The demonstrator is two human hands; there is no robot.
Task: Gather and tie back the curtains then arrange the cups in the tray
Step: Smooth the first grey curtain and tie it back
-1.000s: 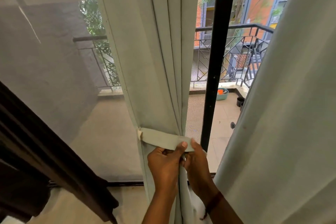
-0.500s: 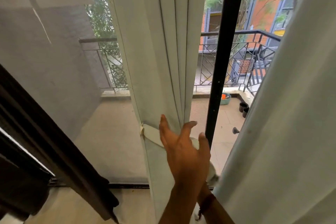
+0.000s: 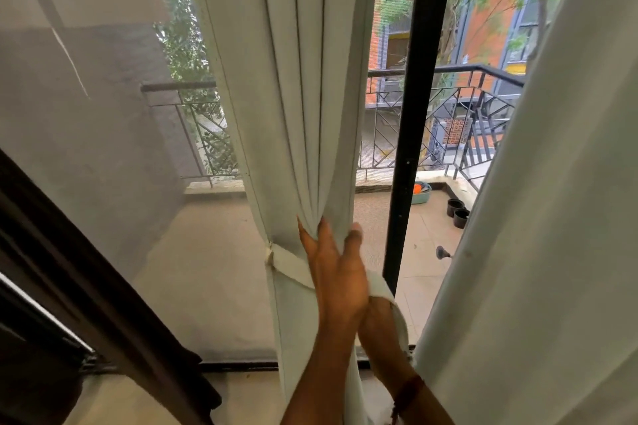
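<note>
At centre window, gathered curtain (image 3: 303, 114) hangs bunched, tie-back (image 3: 290, 264) wrapped round it. Spread left hand (image 3: 336, 272) presses pleats. Behind it, right hand (image 3: 378, 316) mostly hidden; grip unclear. Fabric soft, light, probably slippy: hold at tie-back.

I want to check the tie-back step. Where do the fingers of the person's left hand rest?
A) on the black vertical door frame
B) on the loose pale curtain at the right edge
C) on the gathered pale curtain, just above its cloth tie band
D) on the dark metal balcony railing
C: the left hand lays its spread fingers on the gathered pale fabric curtain, right above the pale cloth tie band.
</note>
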